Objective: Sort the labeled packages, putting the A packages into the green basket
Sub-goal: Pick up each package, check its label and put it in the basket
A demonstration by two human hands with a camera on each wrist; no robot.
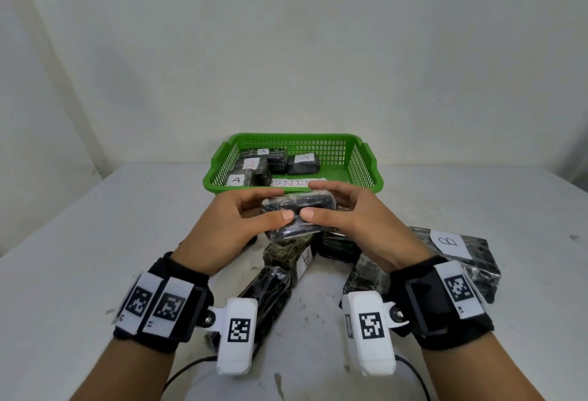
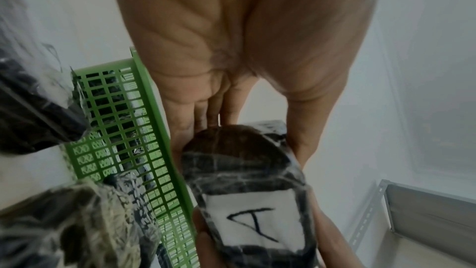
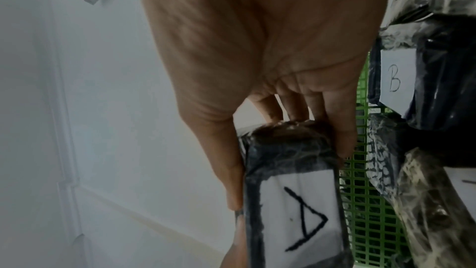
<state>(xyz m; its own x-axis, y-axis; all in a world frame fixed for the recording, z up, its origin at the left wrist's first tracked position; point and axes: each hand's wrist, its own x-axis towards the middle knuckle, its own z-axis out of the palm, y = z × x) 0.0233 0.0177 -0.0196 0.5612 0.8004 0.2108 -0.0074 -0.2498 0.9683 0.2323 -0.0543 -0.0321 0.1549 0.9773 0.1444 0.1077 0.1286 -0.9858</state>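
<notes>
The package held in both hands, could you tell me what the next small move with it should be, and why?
Probably carry it forward over the near rim and set it down in the green basket. Both the left hand and right hand grip the package, and the wrist views show its underside label reads A. The basket already holds A packages, with bare floor on its right.

A bare sorting station: white table [image 1: 95, 257], blank white walls [image 1: 286, 34], grey metal shelving [image 2: 425, 221] nearby.
</notes>
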